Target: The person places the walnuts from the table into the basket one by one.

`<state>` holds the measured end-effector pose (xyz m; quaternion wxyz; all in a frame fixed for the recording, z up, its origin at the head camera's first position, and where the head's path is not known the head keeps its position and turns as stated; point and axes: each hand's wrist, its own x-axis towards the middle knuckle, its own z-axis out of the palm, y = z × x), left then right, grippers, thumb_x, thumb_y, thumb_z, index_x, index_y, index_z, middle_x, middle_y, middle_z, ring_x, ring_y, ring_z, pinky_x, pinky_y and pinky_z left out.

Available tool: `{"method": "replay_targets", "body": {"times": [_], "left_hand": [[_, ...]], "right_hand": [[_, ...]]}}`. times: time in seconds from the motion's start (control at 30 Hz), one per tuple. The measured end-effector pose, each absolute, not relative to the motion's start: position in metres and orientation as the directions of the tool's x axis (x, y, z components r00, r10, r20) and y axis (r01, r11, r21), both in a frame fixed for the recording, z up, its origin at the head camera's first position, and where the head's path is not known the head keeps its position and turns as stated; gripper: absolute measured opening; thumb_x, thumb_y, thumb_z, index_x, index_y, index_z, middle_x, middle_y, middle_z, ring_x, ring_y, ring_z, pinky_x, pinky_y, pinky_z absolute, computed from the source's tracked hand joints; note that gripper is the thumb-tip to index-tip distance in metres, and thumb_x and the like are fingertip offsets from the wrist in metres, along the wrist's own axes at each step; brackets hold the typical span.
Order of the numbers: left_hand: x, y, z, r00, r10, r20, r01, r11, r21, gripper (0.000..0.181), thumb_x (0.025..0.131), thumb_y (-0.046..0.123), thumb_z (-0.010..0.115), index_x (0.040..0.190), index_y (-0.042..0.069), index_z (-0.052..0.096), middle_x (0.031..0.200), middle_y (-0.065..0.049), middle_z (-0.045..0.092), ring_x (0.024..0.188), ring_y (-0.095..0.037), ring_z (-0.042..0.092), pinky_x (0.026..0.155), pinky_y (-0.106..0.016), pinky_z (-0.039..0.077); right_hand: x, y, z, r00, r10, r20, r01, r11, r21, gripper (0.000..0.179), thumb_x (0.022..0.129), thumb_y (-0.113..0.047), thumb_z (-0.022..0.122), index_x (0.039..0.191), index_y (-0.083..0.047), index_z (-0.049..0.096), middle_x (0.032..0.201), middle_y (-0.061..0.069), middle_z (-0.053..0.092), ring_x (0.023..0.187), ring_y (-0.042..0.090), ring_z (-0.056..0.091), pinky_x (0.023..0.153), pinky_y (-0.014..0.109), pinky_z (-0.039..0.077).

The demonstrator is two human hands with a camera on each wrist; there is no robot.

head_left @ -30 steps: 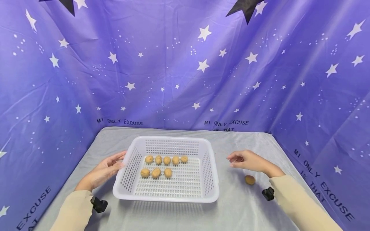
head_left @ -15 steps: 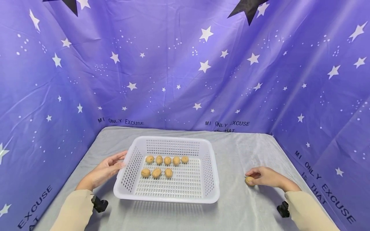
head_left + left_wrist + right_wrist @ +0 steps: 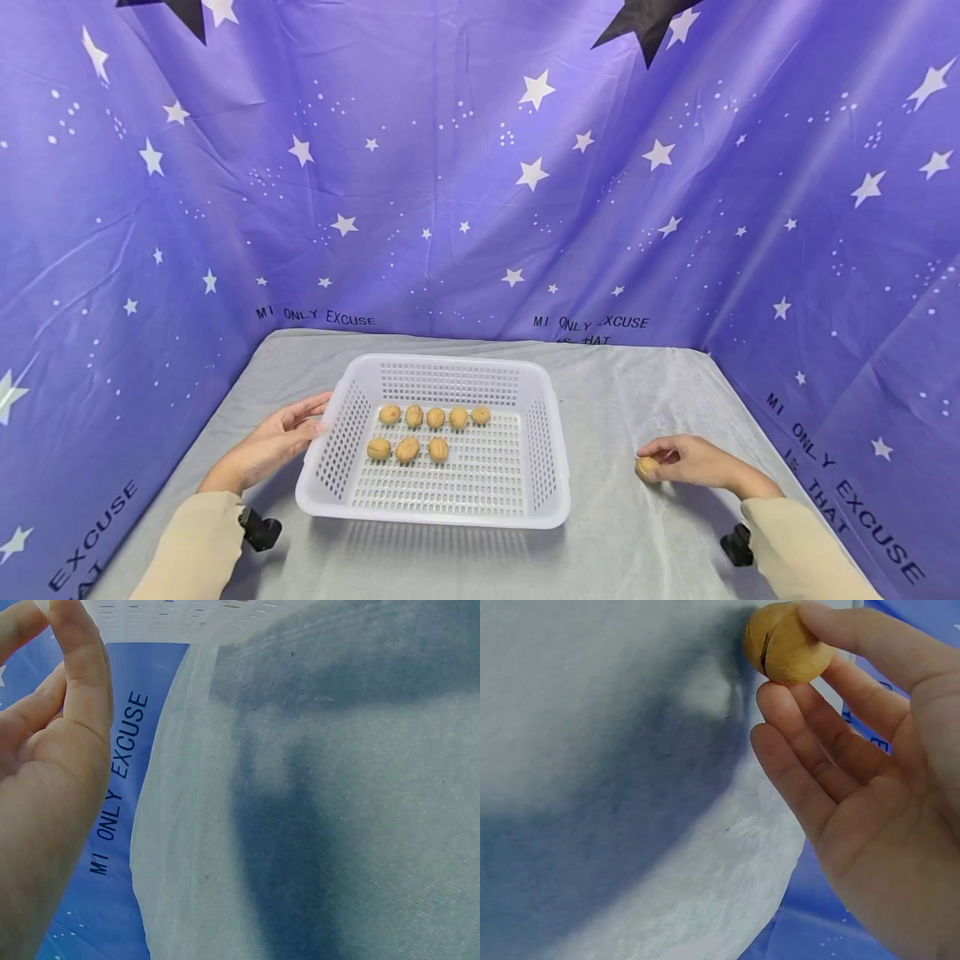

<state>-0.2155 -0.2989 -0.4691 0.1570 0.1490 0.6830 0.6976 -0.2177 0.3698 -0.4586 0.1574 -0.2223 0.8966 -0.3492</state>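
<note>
Between thumb and fingertips, my right hand (image 3: 693, 462) pinches a walnut (image 3: 787, 643) at the right side of the table; in the right wrist view its seam faces the camera. My left hand (image 3: 270, 442) holds the left rim of a white perforated plastic basket (image 3: 435, 518), thumb toward the near side. In the left wrist view the left hand (image 3: 56, 750) shows at the left, and the basket's wall (image 3: 172, 622) crosses the top. Inside the basket lie walnuts (image 3: 407, 450) in two rows, several at the back and three in front.
A grey cloth (image 3: 600, 533) covers the table. Purple star-printed curtains (image 3: 450, 167) enclose its back and sides. Black wrist cameras (image 3: 260, 530) sit on both wrists, below beige sleeves.
My right hand has come down and to the right, from above the table onto the walnut, and now grips it. The left hand stays on the basket rim.
</note>
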Motion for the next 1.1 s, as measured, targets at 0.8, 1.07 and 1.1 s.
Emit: {"method": "replay_targets", "body": {"times": [0.8,1.07,1.1], "left_hand": [[-0.214,-0.298,-0.467,-0.913,0.408,-0.025,-0.026,0.003,1.0,0.063,0.103,0.002,0.052,0.157,-0.005,0.019,0.15,-0.023,0.037,0.124,-0.015,0.056,0.101,-0.026,0.047],[-0.215,-0.299,-0.467,-0.91,0.415,-0.019,-0.018,0.005,1.0,0.062,0.104,0.003,0.052,0.157,-0.004,0.02,0.15,-0.024,0.036,0.124,-0.015,0.056,0.101,-0.026,0.047],[-0.215,-0.299,-0.468,-0.91,0.414,-0.018,-0.019,0.004,1.0,0.062,0.104,0.003,0.052,0.157,-0.004,0.02,0.15,-0.024,0.036,0.124,-0.015,0.056,0.101,-0.026,0.047]], "right_hand": [[-0.25,0.291,-0.373,-0.779,-0.626,-0.032,-0.494,0.645,-0.583,0.038,0.092,-0.027,0.075,0.12,-0.003,0.069,0.109,0.003,0.071,0.099,0.022,0.067,0.085,0.032,0.056],[-0.264,0.248,-0.36,-0.739,-0.672,-0.051,-0.529,0.625,-0.574,0.036,0.092,-0.029,0.075,0.119,-0.007,0.07,0.109,0.0,0.071,0.1,0.018,0.067,0.088,0.035,0.056],[-0.266,0.241,-0.358,-0.729,-0.683,-0.057,-0.535,0.619,-0.574,0.035,0.092,-0.028,0.074,0.12,-0.007,0.07,0.109,0.0,0.071,0.1,0.018,0.067,0.089,0.036,0.056]]}}
